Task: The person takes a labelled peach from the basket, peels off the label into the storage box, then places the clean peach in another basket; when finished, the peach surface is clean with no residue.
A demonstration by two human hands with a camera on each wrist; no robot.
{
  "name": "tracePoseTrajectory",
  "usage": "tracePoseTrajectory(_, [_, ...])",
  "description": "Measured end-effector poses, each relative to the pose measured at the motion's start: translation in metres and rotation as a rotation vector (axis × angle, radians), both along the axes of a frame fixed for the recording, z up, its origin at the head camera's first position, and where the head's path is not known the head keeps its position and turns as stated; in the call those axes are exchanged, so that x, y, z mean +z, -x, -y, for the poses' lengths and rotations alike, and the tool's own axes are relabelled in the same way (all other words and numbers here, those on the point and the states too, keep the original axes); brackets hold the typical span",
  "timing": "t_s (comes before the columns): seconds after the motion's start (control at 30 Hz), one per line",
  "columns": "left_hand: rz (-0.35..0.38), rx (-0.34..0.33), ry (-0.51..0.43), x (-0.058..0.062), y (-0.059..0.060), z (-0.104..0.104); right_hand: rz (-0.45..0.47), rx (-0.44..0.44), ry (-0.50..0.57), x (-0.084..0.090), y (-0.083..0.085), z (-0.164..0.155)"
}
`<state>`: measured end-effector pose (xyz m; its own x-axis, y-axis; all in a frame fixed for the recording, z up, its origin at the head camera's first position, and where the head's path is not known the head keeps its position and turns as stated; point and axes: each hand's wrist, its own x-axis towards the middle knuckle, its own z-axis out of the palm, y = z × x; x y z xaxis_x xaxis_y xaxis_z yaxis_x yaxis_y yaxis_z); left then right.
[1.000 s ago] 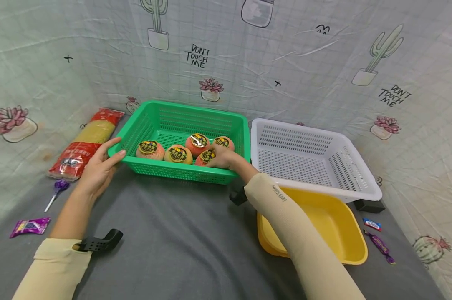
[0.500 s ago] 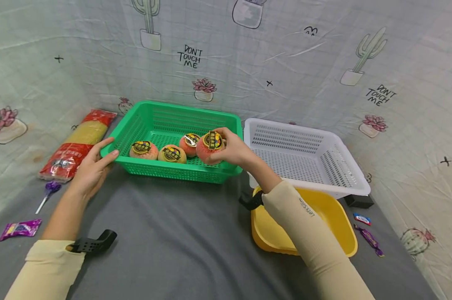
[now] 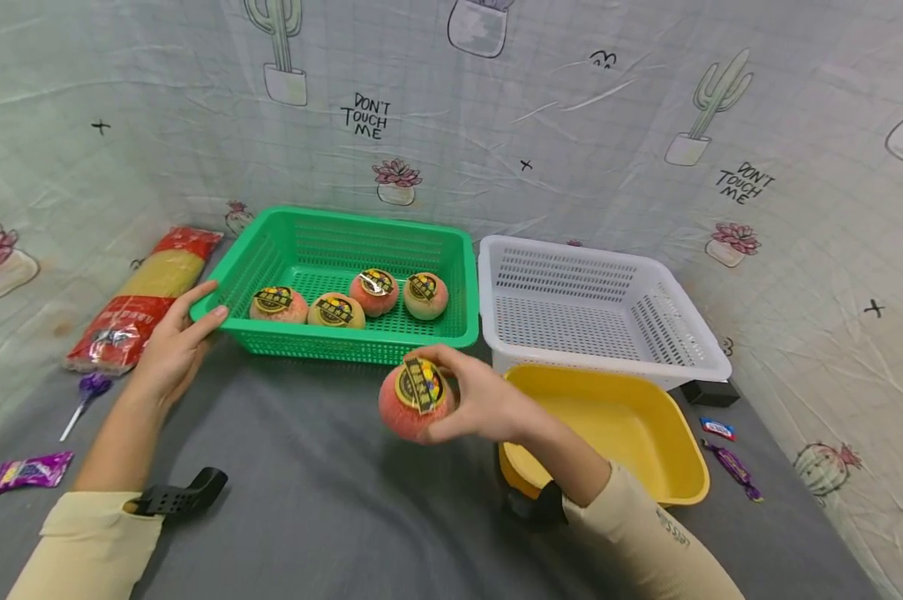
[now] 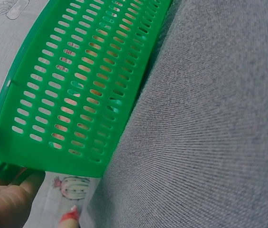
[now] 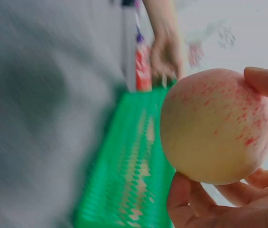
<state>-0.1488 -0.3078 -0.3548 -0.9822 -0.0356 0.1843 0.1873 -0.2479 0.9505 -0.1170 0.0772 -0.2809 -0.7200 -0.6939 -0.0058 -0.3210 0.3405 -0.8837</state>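
Observation:
My right hand (image 3: pixel 489 398) grips a peach (image 3: pixel 413 400) between thumb and fingers, in front of the green basket and over the grey cloth. A black-and-yellow label is stuck on the peach; the right wrist view shows its pale, red-speckled skin (image 5: pixel 214 128). My left hand (image 3: pixel 173 346) holds the near left corner of the green basket (image 3: pixel 331 340), thumb over the rim; in the left wrist view its fingers (image 4: pixel 10 202) are curled under the rim. Inside the basket sit several more labelled peaches, among them a yellowish peach (image 3: pixel 336 313) and a pink-cream peach (image 3: pixel 425 296).
Right of the green basket stands a white basket (image 3: pixel 609 357), with a yellow basin (image 3: pixel 609 417) before it. On the left lie a red-and-yellow packet (image 3: pixel 143 292), a lollipop (image 3: pixel 87 396) and a purple wrapped sweet (image 3: pixel 31 473). Small sweets (image 3: pixel 732 467) lie at the right, near a black block (image 3: pixel 709 392).
My right hand has taken a peach out of the green basket, lifting it over the near rim and drawing it towards me. The left hand keeps its hold on the basket corner.

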Motion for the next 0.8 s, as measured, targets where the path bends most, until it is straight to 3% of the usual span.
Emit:
tracePoseTrajectory(0.13, [-0.005,-0.017,-0.047,-0.002,0.0,0.0,-0.019,0.041,-0.09,-0.022,-0.019,0.001])
tracePoseTrajectory(0.23, [-0.011,-0.022,-0.072,-0.003,0.001,-0.001,-0.052,0.042,-0.149,-0.038,-0.023,0.003])
tracePoseTrajectory(0.43, [-0.011,-0.016,-0.068,-0.002,0.002,0.0,-0.076,0.035,-0.176,-0.056,-0.016,0.006])
tracePoseTrajectory(0.8, [0.025,0.034,-0.057,0.002,0.001,-0.004,-0.018,0.09,-0.162,-0.069,-0.006,0.003])
